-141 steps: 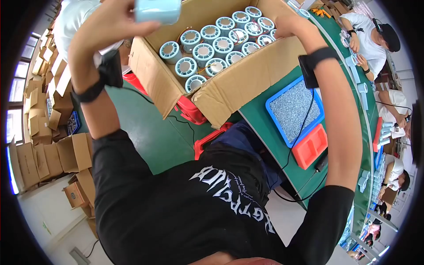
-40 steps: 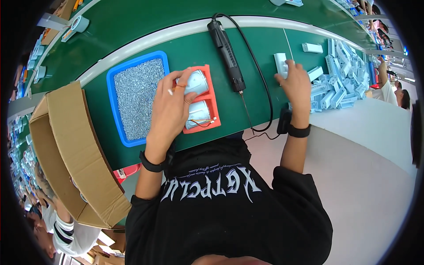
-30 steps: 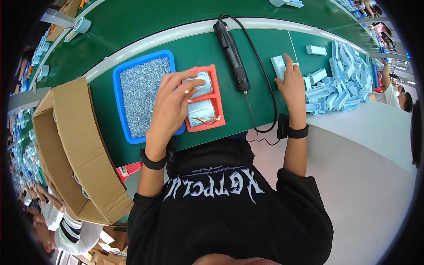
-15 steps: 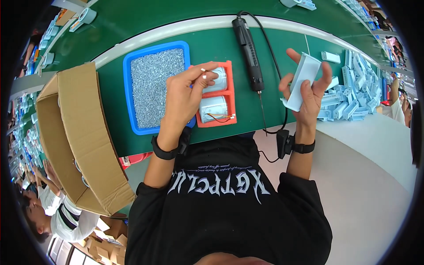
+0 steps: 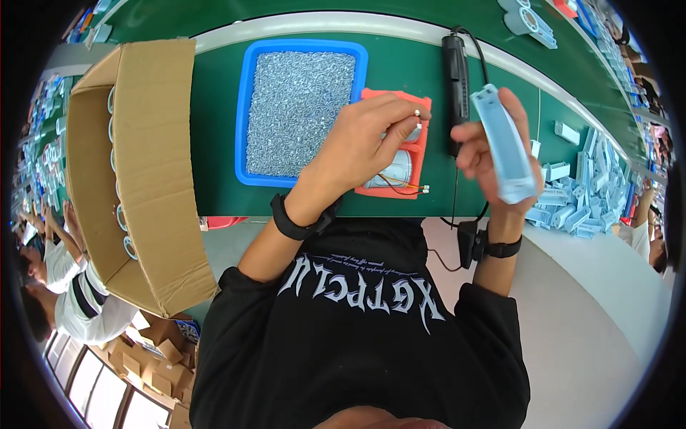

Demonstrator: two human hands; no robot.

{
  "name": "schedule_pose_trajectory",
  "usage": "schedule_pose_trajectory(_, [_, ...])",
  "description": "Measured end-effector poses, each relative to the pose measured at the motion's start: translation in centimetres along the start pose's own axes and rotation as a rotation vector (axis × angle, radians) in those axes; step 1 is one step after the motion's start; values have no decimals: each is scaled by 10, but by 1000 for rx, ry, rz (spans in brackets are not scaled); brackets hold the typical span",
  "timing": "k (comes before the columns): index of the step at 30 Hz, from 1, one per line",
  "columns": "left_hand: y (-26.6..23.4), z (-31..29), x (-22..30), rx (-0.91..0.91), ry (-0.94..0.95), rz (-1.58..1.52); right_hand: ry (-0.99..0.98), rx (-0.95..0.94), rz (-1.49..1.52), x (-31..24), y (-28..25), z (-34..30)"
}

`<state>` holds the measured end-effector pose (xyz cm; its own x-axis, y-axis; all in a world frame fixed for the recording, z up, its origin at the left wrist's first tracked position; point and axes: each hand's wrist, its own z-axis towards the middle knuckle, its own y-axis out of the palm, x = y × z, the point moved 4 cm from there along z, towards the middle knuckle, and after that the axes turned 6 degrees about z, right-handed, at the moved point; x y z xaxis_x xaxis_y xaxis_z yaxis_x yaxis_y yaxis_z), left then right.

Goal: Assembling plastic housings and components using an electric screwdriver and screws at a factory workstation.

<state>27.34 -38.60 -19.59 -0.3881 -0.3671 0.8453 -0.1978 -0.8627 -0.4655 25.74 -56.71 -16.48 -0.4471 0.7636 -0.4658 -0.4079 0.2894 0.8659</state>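
My left hand (image 5: 361, 143) is closed in a pinch above the red holder (image 5: 391, 191). A small white connector (image 5: 417, 113) pokes out at its fingertips; the rest of it is hidden. In the holder sit two light-blue round-sided housings, the upper one mostly covered by my hand. From the lower housing (image 5: 398, 169), thin red, black and yellow wires run to white plugs (image 5: 426, 189) at the holder's edge. My right hand (image 5: 493, 154) grips a long light-blue plastic cover (image 5: 506, 146), held tilted in the air to the right of the holder.
A blue tray (image 5: 241, 114) of small metal screws lies left of the holder. Behind my right hand is a corded black electric screwdriver (image 5: 455, 86). Loose light-blue covers (image 5: 582, 189) are heaped at right. An open cardboard box (image 5: 157, 164) stands at left; co-workers sit beyond it.
The view has shifted, so the bench things appear farther right. My right hand has turned the cover so another face shows. My left hand keeps its pinch over the holder.
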Motion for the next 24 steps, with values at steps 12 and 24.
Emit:
schedule_pose_trajectory(12, [4,-2,-3,28,50,-42,-640,182,-1435,2,18,14])
schedule_pose_trajectory(24, [3,0,-3,77,44,-78,-549,-93,-1790,14,23,7])
